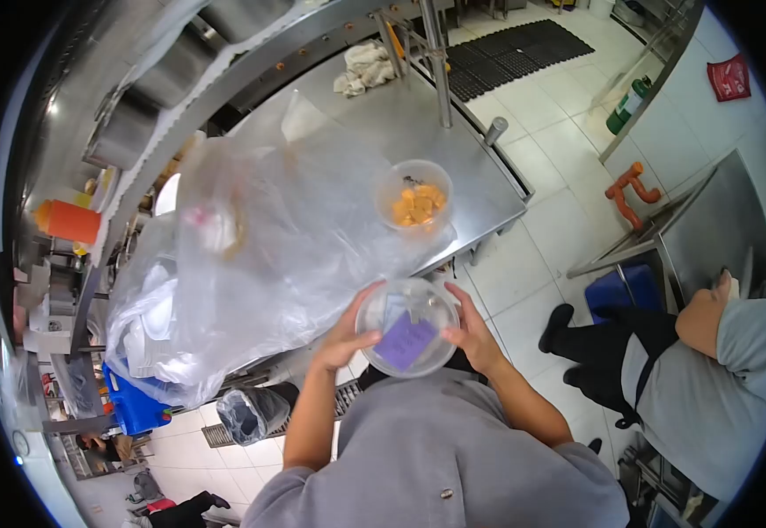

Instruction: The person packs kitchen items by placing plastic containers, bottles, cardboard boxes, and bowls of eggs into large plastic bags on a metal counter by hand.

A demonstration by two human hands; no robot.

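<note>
Both my hands hold a round clear plastic container in front of my body, with a purple label or piece showing in it. My left hand grips its left side, and my right hand its right side. Just beyond, on the steel table, stands a second clear tub with orange chunks in it. A large sheet of clear plastic bagging spreads over the table to the left of that tub.
A co-worker in a grey shirt stands at a steel counter on the right. A lined bin and a blue container are at lower left. A white cloth lies at the table's far end.
</note>
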